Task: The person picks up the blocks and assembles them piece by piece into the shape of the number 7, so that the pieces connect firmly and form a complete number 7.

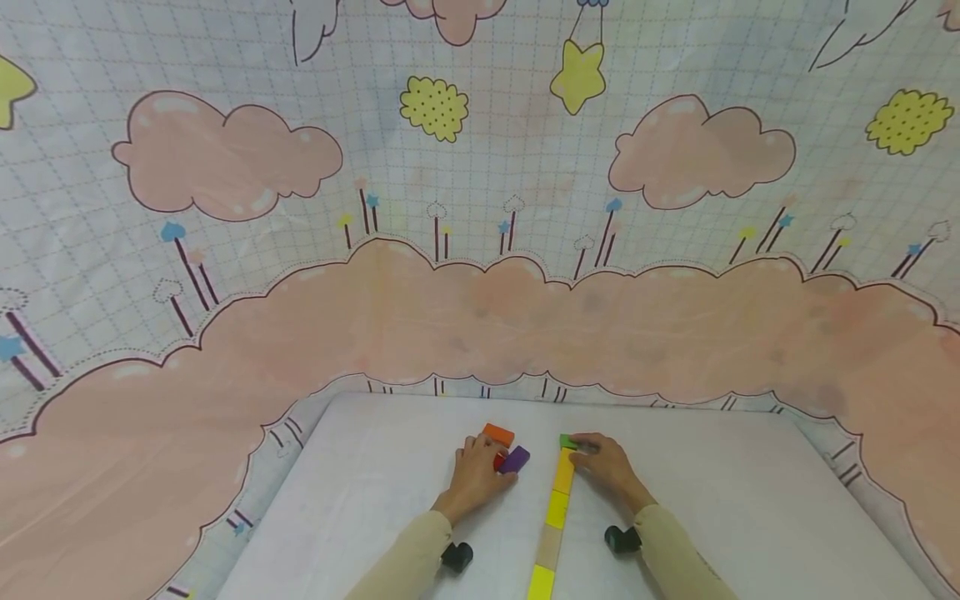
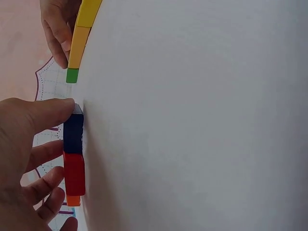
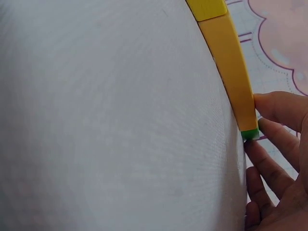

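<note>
My left hand (image 1: 480, 468) reaches over a small group of blocks near the middle of the table. Between its thumb and index finger it pinches a purple block (image 1: 515, 460), which looks dark blue in the left wrist view. A red block (image 2: 74, 174) sits beside it, partly under the fingers, with an orange block (image 1: 498, 433) just beyond. My right hand (image 1: 611, 467) is at the far end of a block row, its thumb against the orange-yellow block (image 3: 228, 72) and fingertips at the side of the green block (image 3: 250, 134).
The row runs toward me with a yellow block (image 1: 557, 509), a tan block (image 1: 549, 547) and another yellow block (image 1: 541, 583). They lie on a white tabletop (image 1: 360, 483). A patterned cloth (image 1: 480, 325) with clouds hangs behind and around the table.
</note>
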{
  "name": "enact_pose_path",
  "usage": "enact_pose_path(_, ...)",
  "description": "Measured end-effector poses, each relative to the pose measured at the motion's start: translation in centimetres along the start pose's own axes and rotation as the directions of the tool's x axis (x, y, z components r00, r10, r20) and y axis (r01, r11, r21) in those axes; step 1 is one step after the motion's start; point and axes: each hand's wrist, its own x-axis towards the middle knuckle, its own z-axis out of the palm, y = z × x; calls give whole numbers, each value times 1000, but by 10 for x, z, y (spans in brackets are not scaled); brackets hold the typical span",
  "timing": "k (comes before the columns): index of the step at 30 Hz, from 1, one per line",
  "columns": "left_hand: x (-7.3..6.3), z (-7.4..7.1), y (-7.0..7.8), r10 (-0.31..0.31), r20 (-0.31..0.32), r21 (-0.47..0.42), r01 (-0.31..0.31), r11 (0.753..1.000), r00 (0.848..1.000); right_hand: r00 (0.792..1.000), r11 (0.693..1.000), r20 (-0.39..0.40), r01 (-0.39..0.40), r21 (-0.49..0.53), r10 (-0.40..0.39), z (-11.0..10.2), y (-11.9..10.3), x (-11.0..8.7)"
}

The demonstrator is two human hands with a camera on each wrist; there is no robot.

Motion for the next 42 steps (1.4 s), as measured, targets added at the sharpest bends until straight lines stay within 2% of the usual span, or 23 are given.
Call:
enact_pose_path(12, 12, 1, 5, 24, 31, -1, -24, 1000, 999, 1000, 1000, -7, 18, -13, -18, 0, 0, -1)
enact_pose_path(23, 24, 9, 7, 55, -8, 17, -55, 998, 998, 1000, 1000, -11, 9, 5, -9, -2, -5, -3)
enact_pose_path(33, 31, 15, 13, 25, -7, -22, -25, 999, 1000, 1000, 1000, -7, 7, 12, -6, -1, -2, -3)
enact_pose_path(42, 38, 21, 15, 43, -48, -22, -44, 999, 998, 999, 999, -20, 37, -10, -37, 0, -2, -6)
